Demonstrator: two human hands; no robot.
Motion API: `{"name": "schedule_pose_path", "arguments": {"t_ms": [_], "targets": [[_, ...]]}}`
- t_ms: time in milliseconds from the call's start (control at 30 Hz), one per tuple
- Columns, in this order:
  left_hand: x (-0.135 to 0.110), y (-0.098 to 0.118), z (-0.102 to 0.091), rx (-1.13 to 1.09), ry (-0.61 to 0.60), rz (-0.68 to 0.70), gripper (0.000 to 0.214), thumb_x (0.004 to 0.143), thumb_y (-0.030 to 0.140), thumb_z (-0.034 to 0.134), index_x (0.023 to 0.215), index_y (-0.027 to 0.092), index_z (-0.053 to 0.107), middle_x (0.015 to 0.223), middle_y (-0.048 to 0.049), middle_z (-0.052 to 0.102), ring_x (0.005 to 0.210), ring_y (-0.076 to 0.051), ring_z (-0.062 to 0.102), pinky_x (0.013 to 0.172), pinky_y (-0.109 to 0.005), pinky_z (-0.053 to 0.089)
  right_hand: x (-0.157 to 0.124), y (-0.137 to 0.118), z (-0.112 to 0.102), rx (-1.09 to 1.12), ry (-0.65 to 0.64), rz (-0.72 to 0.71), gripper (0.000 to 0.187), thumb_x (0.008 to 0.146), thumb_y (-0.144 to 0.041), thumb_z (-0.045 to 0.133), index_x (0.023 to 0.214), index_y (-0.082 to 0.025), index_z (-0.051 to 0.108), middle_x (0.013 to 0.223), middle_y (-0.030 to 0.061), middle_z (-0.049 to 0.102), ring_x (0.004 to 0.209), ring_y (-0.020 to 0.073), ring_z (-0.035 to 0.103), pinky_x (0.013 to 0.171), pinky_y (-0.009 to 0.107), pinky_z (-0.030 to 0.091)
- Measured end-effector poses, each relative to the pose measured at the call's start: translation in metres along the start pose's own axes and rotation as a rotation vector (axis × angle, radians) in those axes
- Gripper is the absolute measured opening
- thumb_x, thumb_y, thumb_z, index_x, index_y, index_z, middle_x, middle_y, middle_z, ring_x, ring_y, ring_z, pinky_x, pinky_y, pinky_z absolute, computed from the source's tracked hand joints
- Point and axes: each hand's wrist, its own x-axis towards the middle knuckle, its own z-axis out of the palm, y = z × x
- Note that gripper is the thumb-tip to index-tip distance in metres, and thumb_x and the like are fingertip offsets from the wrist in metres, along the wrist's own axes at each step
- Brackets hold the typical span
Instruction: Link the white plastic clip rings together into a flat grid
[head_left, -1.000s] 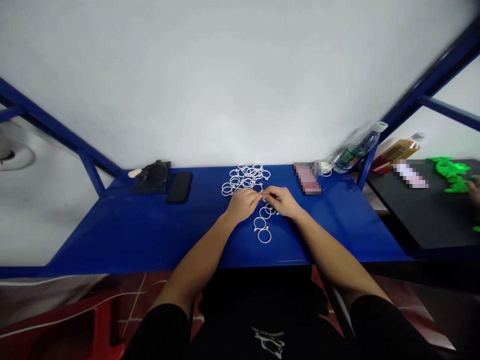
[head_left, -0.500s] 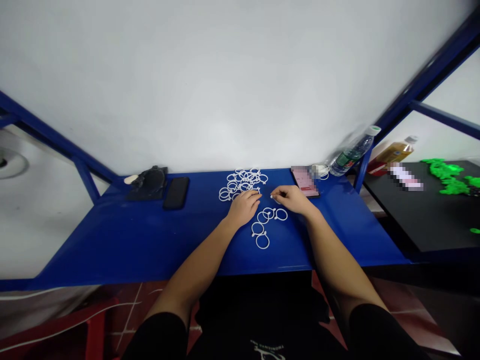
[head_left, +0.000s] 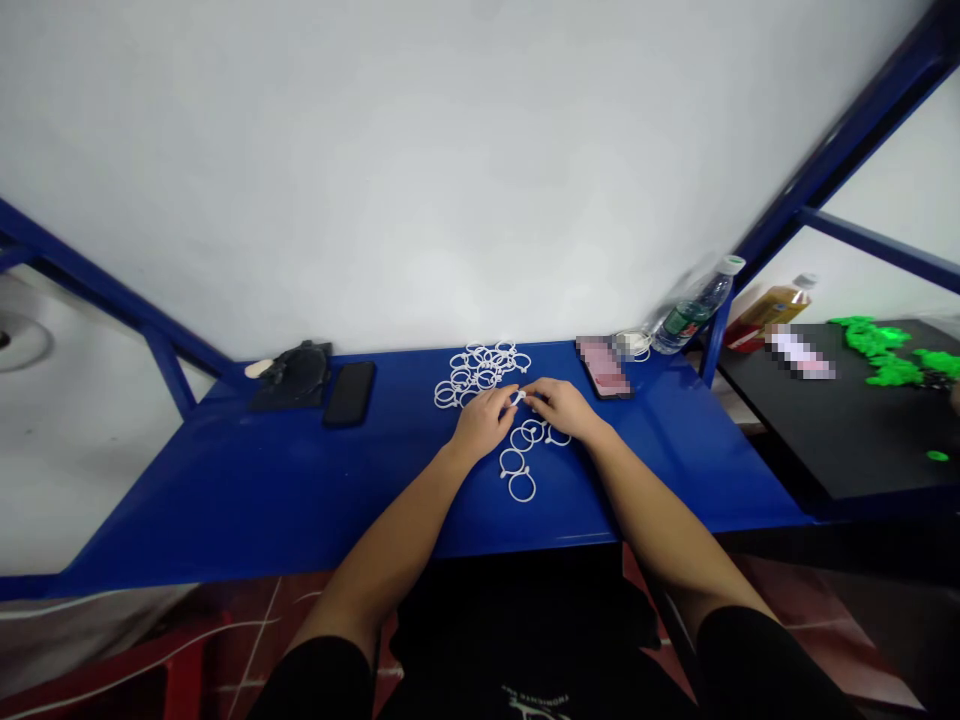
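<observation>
Between my two hands is a white plastic ring (head_left: pixel 517 398) with a small knob, its shape partly covered by fingers. The fingertips of my left hand (head_left: pixel 482 420) are closed on its left side. From the right, my right hand (head_left: pixel 562 407) pinches it near the knob. A heap of similar white rings (head_left: pixel 487 378) lies just behind and left of my left hand. Several more rings (head_left: pixel 523 487) are spread in a loose curve on the blue table (head_left: pixel 285 490) in front of my hands, one partly under my right hand.
A black phone (head_left: pixel 349 393) and a dark crumpled object (head_left: pixel 298 372) lie at the left. Right of my hands are a phone with a lit screen (head_left: pixel 606 368), a white cable (head_left: pixel 636 345) and a water bottle (head_left: pixel 691 312). Green pieces (head_left: pixel 874 345) lie on the black side table (head_left: pixel 802 440).
My right hand has moved left, bringing a small white piece to my left hand. Both sets of fingertips now meet at one ring. The view has shifted slightly.
</observation>
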Motion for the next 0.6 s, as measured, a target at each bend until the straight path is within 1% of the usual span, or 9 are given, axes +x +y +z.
{"name": "schedule_pose_path", "arguments": {"t_ms": [67, 167, 233, 333, 467, 600], "targets": [[-0.001, 0.002, -0.001, -0.067, 0.05, -0.034, 0.035, 0.099, 0.024, 0.062, 0.133, 0.022, 0.067, 0.103, -0.0058, 0.078, 0.099, -0.021, 0.073, 0.093, -0.039, 0.059, 0.0, -0.005, 0.001, 0.069, 0.057, -0.033, 0.02, 0.1, -0.023, 0.061, 0.111, -0.022, 0.077, 0.104, 0.0068, 0.079, 0.092, 0.0189, 0.072, 0.087, 0.032, 0.054], [-0.001, 0.003, -0.002, -0.208, 0.083, -0.12, 0.025, 0.1, 0.028, 0.063, 0.121, 0.025, 0.075, 0.109, -0.005, 0.08, 0.1, -0.021, 0.076, 0.093, -0.039, 0.061, 0.0, -0.011, 0.003, 0.123, 0.094, -0.066, 0.02, 0.101, -0.03, 0.062, 0.11, -0.023, 0.078, 0.102, 0.0065, 0.079, 0.09, 0.0192, 0.073, 0.083, 0.032, 0.055], [-0.001, 0.002, -0.002, -0.312, 0.1, -0.191, 0.02, 0.099, 0.03, 0.064, 0.112, 0.025, 0.078, 0.107, -0.0045, 0.081, 0.096, -0.021, 0.077, 0.089, -0.038, 0.063, -0.001, -0.014, 0.005, 0.142, 0.091, -0.072, 0.021, 0.102, -0.032, 0.06, 0.11, -0.024, 0.078, 0.101, 0.0067, 0.079, 0.091, 0.0197, 0.073, 0.084, 0.033, 0.055], [0.0, 0.002, -0.003, -0.418, 0.138, -0.261, 0.018, 0.096, 0.031, 0.068, 0.106, 0.023, 0.08, 0.099, -0.004, 0.082, 0.089, -0.021, 0.078, 0.085, -0.037, 0.064, -0.002, -0.019, 0.007, 0.163, 0.106, -0.084, 0.023, 0.104, -0.032, 0.056, 0.109, -0.025, 0.078, 0.101, 0.0069, 0.078, 0.093, 0.0203, 0.072, 0.087, 0.035, 0.056], [0.0, 0.005, -0.004, -0.402, 0.171, -0.24, 0.018, 0.097, 0.035, 0.067, 0.1, 0.023, 0.08, 0.096, -0.0038, 0.081, 0.087, -0.02, 0.077, 0.085, -0.036, 0.063, -0.002, -0.029, 0.008, 0.167, 0.158, -0.117, 0.024, 0.106, -0.033, 0.053, 0.105, -0.024, 0.075, 0.098, 0.0071, 0.076, 0.09, 0.02, 0.07, 0.085, 0.035, 0.056], [0.002, 0.007, -0.006, -0.346, 0.206, -0.188, 0.019, 0.099, 0.035, 0.065, 0.096, 0.022, 0.078, 0.092, -0.0039, 0.079, 0.084, -0.019, 0.074, 0.084, -0.035, 0.06, -0.002, -0.035, 0.003, 0.156, 0.178, -0.116, 0.024, 0.106, -0.033, 0.052, 0.102, -0.023, 0.074, 0.096, 0.007, 0.076, 0.089, 0.0202, 0.07, 0.084, 0.035, 0.056]]}}
